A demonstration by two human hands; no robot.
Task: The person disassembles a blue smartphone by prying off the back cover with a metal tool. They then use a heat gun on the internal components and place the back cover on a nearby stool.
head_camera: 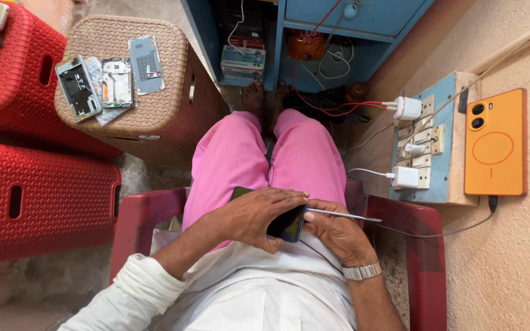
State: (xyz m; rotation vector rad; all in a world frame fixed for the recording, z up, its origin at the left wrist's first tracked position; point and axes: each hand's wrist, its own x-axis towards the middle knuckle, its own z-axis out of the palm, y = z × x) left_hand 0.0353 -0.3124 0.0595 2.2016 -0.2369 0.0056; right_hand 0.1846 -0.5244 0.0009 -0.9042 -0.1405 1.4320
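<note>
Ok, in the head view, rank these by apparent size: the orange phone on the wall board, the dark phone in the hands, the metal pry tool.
1. Orange phone, largest.
2. Dark phone, mostly covered by the left hand and nearer the camera, so this rank is unsure.
3. Metal pry tool, thinnest, held by the right hand.

— That dark phone (280,219) under the left hand (254,216) has glossy glass; it shines.

— And the thin tool (345,215) in the right hand (334,232) is bare polished metal, like the wristwatch band (362,271).

— The red stools (38,196) are moulded plastic with a woven texture, fairly matt. The brown stool (154,104) too.

— The trousers (234,153) are soft pink cloth, the shirt (259,294) white cloth.

— The orange phone (495,142) looks smooth and matt. The wall (510,263) is rough plaster.

— The switchboard (446,98) is painted wood, with glossy white plastic chargers (407,108).
</note>
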